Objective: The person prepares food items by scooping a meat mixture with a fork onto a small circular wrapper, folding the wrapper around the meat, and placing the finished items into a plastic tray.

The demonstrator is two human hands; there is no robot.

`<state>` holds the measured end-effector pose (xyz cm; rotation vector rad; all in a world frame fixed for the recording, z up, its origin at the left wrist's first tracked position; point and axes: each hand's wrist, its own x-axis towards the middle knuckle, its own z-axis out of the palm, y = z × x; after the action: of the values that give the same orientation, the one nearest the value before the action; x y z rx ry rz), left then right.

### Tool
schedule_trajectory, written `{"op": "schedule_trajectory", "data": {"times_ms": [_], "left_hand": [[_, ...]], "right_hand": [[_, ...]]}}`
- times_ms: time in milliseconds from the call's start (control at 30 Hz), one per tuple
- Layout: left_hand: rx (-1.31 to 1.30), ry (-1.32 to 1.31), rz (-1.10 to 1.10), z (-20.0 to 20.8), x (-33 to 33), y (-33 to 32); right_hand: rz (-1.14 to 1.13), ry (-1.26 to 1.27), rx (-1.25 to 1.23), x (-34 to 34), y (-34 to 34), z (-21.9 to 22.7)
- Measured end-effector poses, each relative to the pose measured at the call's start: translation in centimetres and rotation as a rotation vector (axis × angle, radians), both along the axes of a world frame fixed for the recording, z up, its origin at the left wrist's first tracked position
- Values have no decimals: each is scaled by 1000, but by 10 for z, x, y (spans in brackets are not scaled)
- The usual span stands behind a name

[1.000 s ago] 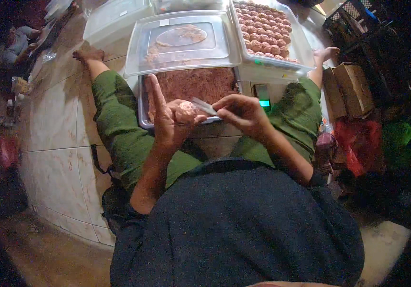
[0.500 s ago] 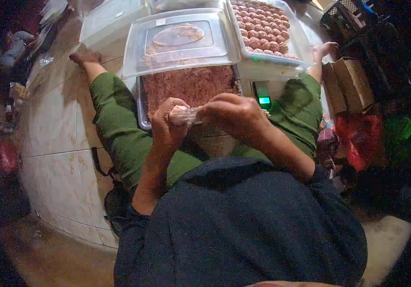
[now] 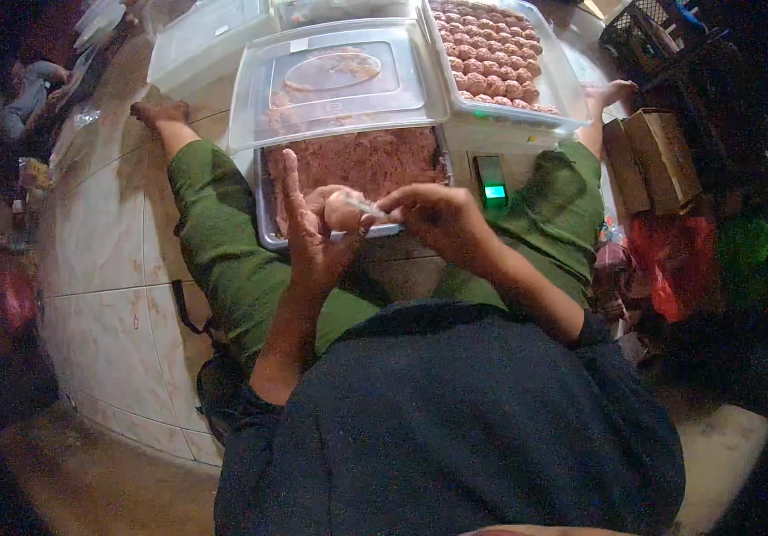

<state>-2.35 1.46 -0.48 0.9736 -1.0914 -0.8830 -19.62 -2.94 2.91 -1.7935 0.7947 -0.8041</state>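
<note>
Cupping a meatball (image 3: 341, 211) in the left hand (image 3: 312, 234): palm up, index finger sticking straight out, the rest curled loosely around the ball, just over the near rim of the meat tray (image 3: 263, 223). Right hand (image 3: 433, 217) has fingers pressed together, pinching a spoon (image 3: 373, 209) whose tip touches the ball's right side. Handling call: soft raw paste, light, tacky and greasy, so it dents under any squeeze and likely sticks to skin; best carried from below in a cupped palm or slid off with the spoon edge, not pinched from the sides. Look: pale pink, roughly round, smooth-ish surface, lighter than the mince (image 3: 366, 159) in the tray, which is reddish-brown and coarse. Behind the tray, a clear lid (image 3: 335, 80) lies flat with a disc-shaped patch showing through it. Upper right, a clear bin (image 3: 552, 76) holds rows of finished balls (image 3: 489, 49), packed touching each other. A scale (image 3: 494, 179) with a lit green display sits just right of the tray, between the person's legs in green trousers (image 3: 214, 241). Person sits on a tiled floor (image 3: 98, 259); cardboard boxes (image 3: 656, 161) stand at right.
</note>
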Motion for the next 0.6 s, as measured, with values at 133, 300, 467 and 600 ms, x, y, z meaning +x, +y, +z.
{"op": "schedule_trajectory", "data": {"times_ms": [133,300,467,600], "left_hand": [[-105,-607,93,0,12,-10],[-55,-361,-77,-14,19,-11],[126,-208,-43,-6,6,-10],[156,-145,-122,-2,1,-14]], "right_hand": [[-60,-76,-4,7,-4,-7],[22,22,-60,5,-11,-11],[-60,164,-240,-1,-39,-17],[63,242,-351,5,-36,-20]]}}
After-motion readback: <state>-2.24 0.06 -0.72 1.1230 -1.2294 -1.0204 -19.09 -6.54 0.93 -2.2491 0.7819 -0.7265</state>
